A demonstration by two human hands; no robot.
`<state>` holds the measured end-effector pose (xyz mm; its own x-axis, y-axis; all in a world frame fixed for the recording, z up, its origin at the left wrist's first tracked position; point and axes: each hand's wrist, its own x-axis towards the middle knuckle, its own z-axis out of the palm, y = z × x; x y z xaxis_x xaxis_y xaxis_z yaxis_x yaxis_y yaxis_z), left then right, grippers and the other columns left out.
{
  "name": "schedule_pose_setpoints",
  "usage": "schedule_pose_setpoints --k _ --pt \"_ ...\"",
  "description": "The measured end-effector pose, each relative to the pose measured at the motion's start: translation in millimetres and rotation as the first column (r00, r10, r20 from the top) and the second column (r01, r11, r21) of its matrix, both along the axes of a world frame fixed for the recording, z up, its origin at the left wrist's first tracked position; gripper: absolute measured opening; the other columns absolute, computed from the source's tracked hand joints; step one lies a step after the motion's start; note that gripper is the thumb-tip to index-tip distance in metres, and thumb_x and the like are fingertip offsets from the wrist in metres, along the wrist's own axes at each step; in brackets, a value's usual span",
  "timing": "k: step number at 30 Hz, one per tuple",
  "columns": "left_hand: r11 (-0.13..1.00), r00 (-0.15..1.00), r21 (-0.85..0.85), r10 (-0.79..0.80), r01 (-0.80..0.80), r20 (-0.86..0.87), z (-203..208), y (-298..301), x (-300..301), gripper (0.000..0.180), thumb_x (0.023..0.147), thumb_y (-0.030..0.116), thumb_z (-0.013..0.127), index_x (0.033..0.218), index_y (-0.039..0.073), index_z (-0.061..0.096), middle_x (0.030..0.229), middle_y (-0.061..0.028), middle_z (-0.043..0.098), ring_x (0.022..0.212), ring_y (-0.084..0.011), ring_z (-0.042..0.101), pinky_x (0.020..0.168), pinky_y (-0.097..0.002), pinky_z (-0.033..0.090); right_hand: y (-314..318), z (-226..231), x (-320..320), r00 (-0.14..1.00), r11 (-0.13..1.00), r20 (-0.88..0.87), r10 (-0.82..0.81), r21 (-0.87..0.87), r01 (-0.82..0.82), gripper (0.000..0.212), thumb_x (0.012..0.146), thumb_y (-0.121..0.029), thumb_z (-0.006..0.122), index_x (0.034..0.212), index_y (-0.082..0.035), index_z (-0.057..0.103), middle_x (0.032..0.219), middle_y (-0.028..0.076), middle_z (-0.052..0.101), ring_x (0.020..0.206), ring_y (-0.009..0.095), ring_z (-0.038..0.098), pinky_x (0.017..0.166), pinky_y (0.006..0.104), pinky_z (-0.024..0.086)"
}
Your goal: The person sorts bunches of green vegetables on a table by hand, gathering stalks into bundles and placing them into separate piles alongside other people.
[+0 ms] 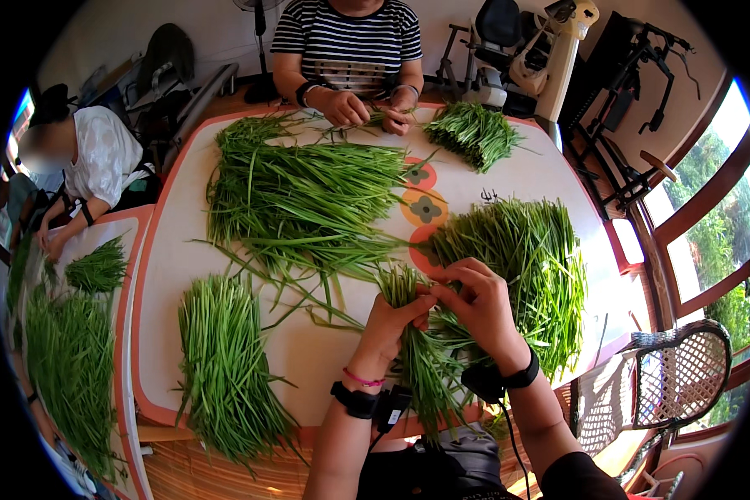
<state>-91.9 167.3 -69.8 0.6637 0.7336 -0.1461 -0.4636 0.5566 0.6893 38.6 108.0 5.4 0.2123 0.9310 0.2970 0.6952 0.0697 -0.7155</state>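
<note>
My left hand (391, 329) is wrapped round a bunch of garlic chives (429, 375), cut ends up and leaves hanging toward the table's near edge. Against that bunch, beside my left thumb, the thumb and fingers of my right hand (475, 302) are pinched together; the exact stems between them are hidden. Right of my hands lies a wide pile of chives (525, 275). A neat bundle of chives (225, 358) rests at the near left. Farther off, a large loose heap of chives (308, 196) covers the middle left of the table, with stray leaves trailing toward me.
Across the white, orange-edged table (162, 333), a person in a striped top (350, 50) handles a few stems beside another bundle (472, 135). At left, another person (100, 158) works over a second table with chives (71, 367). A woven chair (675, 383) stands at right.
</note>
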Motion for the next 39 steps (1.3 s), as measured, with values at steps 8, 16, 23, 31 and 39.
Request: schedule_pose_setpoints --k 8,16,23,31,39 --pt "0.999 0.999 -0.004 -0.039 0.038 -0.015 1.4 -0.8 -0.6 0.017 0.076 0.007 0.07 0.088 0.0 0.06 0.068 -0.0022 0.057 0.053 -0.009 0.048 0.048 -0.0243 0.042 -1.1 3.8 3.3 0.963 0.999 -0.267 -0.046 0.002 0.048 0.009 0.081 -0.007 0.063 0.085 -0.001 0.058 0.078 0.004 0.059 0.046 0.005 0.048 0.042 0.0208 0.035" --pt "0.997 0.993 -0.073 -0.001 0.01 0.115 -2.8 3.5 -3.7 0.019 0.077 0.01 0.07 0.089 0.001 0.058 0.066 0.0006 0.051 0.054 -0.0087 0.045 0.051 -0.0252 0.04 -38.9 38.9 33.4 0.797 0.978 -0.601 -0.057 0.127 0.166 0.01 0.089 -0.01 0.056 0.092 -0.001 0.054 0.081 0.006 0.063 0.047 0.005 0.05 0.04 0.0163 0.034" --pt "0.988 0.981 -0.051 0.153 -0.147 0.121 -7.8 7.9 -3.0 0.025 0.081 0.023 0.068 0.091 0.003 0.057 0.07 0.0007 0.046 0.065 -0.0118 0.047 0.06 -0.0266 0.042 -99.8 46.4 71.6 0.847 0.954 -0.462 -0.264 0.004 0.299 0.01 0.088 -0.01 0.057 0.092 0.0 0.058 0.064 0.003 0.059 0.043 0.004 0.046 0.039 0.0164 0.034" --pt "0.982 0.943 -0.068 0.191 -0.179 0.274 0.2 10.1 -6.1 0.018 0.087 0.023 0.06 0.094 0.009 0.053 0.085 -0.0038 0.057 0.081 -0.02 0.058 0.085 -0.0427 0.048 -135.2 59.2 91.2 0.872 0.934 -0.341 -0.35 -0.059 0.352 0.008 0.088 -0.006 0.055 0.089 0.001 0.058 0.055 -0.001 0.049 0.041 0.002 0.04 0.037 0.0158 0.027" --pt "0.983 0.932 -0.169 0.122 -0.066 0.342 5.7 10.2 -38.4 0.018 0.091 0.023 0.054 0.099 0.007 0.053 0.07 0.0019 0.044 0.059 -0.0072 0.042 0.056 -0.0229 0.041 -140.2 64.6 115.9 0.655 0.805 0.471 -0.591 0.293 0.516 0.005 0.081 -0.01 0.063 0.086 -0.007 0.062 0.052 0.004 0.049 0.043 0.011 0.044 0.044 0.0275 0.033"
